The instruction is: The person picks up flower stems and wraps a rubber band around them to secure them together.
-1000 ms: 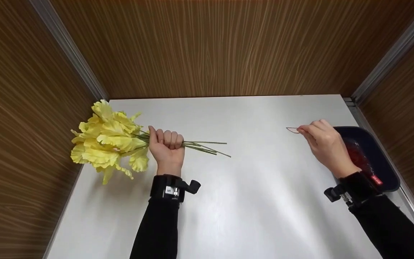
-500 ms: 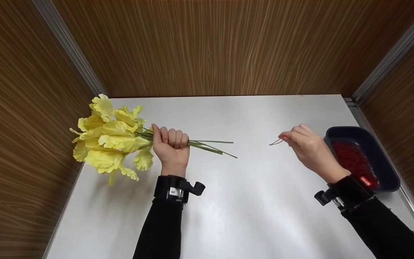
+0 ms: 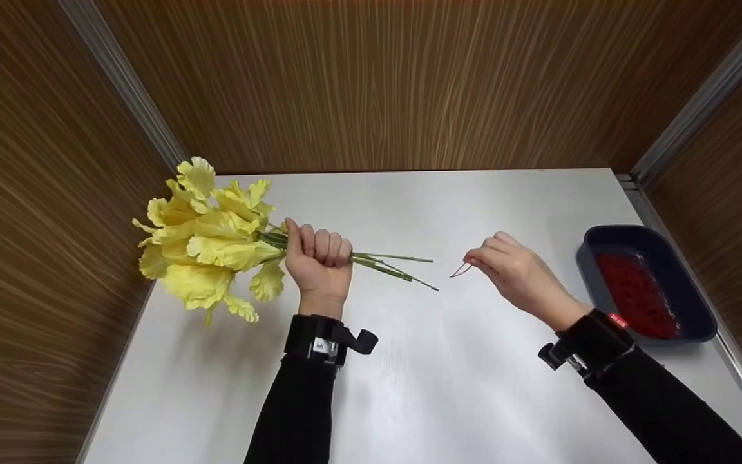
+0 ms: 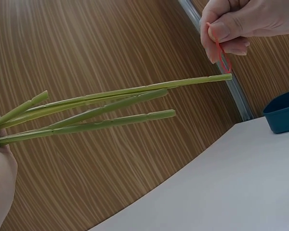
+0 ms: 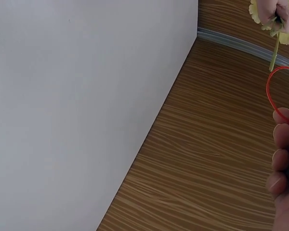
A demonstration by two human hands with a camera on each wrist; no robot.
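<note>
The head camera looks down from above onto the white table (image 3: 474, 386), taking in both hands and the wood walls. The left wrist camera sits low and close, facing along the green stems (image 4: 111, 108) toward the right hand (image 4: 245, 24). The right wrist camera looks back past the red rubber band (image 5: 274, 91), close up, toward the distant yellow flowers (image 5: 274, 12). All three share the stems and band.
</note>
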